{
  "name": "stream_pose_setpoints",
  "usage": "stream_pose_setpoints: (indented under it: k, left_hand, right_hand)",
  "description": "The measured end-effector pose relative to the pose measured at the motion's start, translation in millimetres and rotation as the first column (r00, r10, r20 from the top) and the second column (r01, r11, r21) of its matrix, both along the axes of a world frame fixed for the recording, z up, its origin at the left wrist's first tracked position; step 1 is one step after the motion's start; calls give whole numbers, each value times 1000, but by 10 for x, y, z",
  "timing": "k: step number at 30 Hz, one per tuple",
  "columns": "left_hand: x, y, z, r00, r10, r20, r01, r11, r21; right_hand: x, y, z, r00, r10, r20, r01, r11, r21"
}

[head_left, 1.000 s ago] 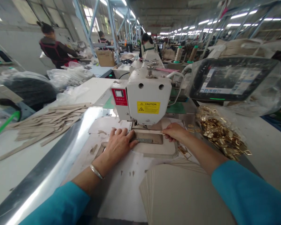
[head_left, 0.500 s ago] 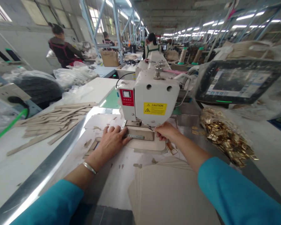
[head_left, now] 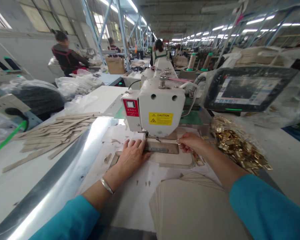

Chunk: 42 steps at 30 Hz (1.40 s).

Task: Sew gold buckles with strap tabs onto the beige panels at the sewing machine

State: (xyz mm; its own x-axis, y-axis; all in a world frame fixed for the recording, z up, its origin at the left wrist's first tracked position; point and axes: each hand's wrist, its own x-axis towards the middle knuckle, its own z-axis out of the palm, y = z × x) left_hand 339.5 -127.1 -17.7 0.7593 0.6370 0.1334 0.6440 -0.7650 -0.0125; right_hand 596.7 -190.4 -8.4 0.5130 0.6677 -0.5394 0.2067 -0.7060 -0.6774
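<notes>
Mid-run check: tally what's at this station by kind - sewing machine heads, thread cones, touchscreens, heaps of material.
Nearest white sewing machine head: 1
Tan thread cones on green bases: 2
Plastic-wrapped black touchscreen: 1
Heaps, namely loose beige strips, gold metal buckles, stacked beige panels: 3
Total: 7

The word "CAUTION" is printed on a yellow rectangular warning label point(head_left: 161, 118) stuck on the white metal sewing machine head point(head_left: 162, 105). Other lettering cannot be read.
</notes>
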Motion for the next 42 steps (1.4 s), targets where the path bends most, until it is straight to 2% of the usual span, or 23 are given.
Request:
stream_pose_setpoints:
  k: [10,16,19,23,27,31,36,39,41,42]
  left_hand:
    - [41,-200,8,993,-89,81,99,987,-126]
    - [157,-367,132,985,-128,116,142,982,-126]
    - [243,-566,207,968,-199,151,229,947,-225]
    - [363,-892,261,929,-329,168,368,864,-343]
    - [475,-1114,254,899,-421,124,435,816,-381]
    - [550,-1182,232,884,-456,107,461,809,-365]
    - [585,-1224,229,845,-518,133,534,812,-234]
    - [612,-1270,237,841,-531,105,538,801,-262]
    - [633,-1295,245,829,-553,84,549,777,-307]
    - [642,-1302,250,820,-567,80,560,763,-323]
  right_hand:
    - [345,-303,22,997,-68,-23,69,997,35]
    - [425,-394,23,996,-88,-20,89,994,70]
    - [398,-389,45,997,-81,-13,82,994,67]
    - [408,-401,73,996,-65,-62,70,994,81]
    - [461,-475,76,992,-25,-121,37,994,102]
    - [436,-572,73,988,13,-153,5,993,119]
    - [372,-523,71,997,-34,69,22,985,173]
    - [456,-529,171,975,-58,215,18,983,182]
    - [552,-724,337,929,-68,365,-6,980,197]
    - [596,-906,448,883,-82,462,-16,979,203]
